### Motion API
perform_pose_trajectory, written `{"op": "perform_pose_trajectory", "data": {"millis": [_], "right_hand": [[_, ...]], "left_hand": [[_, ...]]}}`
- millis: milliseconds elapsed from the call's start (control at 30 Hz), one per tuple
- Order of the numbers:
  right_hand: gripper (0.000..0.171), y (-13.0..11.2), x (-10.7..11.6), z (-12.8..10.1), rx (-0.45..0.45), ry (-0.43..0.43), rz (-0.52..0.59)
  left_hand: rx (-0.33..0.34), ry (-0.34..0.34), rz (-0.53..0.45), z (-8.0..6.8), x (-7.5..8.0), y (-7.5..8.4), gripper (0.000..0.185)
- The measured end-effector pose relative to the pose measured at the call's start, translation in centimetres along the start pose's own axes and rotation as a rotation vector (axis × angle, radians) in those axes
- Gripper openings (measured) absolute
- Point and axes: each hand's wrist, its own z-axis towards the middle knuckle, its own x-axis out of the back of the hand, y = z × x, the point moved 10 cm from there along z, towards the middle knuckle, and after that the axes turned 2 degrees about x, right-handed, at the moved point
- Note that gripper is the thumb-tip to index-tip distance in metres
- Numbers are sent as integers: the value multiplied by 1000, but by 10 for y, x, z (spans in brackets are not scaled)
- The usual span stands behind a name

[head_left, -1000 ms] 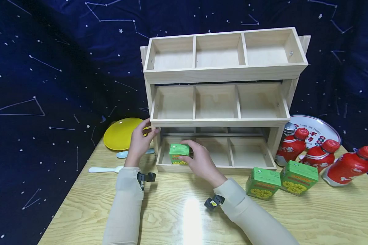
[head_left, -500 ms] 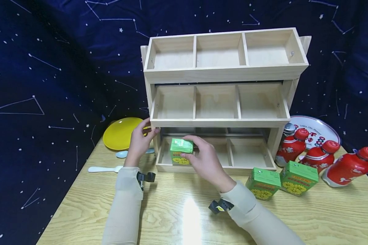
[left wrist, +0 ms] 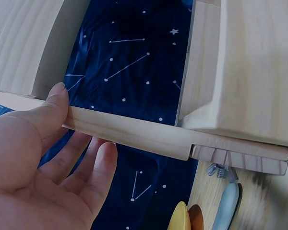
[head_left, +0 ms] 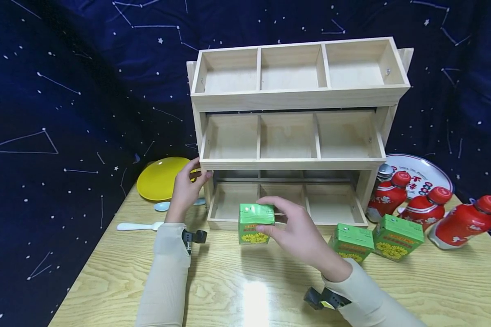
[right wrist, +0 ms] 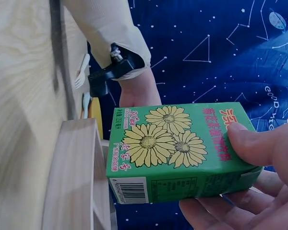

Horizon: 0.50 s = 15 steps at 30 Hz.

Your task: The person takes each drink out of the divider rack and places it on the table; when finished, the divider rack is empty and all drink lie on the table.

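Note:
My right hand (head_left: 298,229) pinches a green drink carton (head_left: 253,229) with yellow flowers on it, just in front of the bottom tier of a wooden shelf rack (head_left: 294,100). The right wrist view shows the thumb on one face of the carton (right wrist: 173,143) and fingers along another side. My left hand (head_left: 186,186) holds the rack's left upright below the middle tier. In the left wrist view, the thumb lies on one side of that upright (left wrist: 134,132) and the fingers on the other.
Two more green cartons (head_left: 352,240) stand on the table (head_left: 212,281) at the right, near several red bottles (head_left: 468,222), a metal-topped shaker (head_left: 385,171) and a white plate (head_left: 427,170). A yellow plate (head_left: 157,179), white fork (head_left: 137,226) and pale blue spoon (head_left: 162,206) lie left.
My right hand has lifted the carton out of the bottom tier's left compartment and brought it forward and slightly right. The left hand has stayed on the upright.

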Motion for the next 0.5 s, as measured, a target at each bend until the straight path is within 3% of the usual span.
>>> {"op": "perform_pose_trajectory", "data": {"millis": [167,500], "right_hand": [[49,5,6,-20,-1,-27,-26],[49,33,13,-51,-100,-35,-114]], "left_hand": [[-5,-4,-6,0,1,1,54],[-9,0,-3,-1,1,1,55]]}}
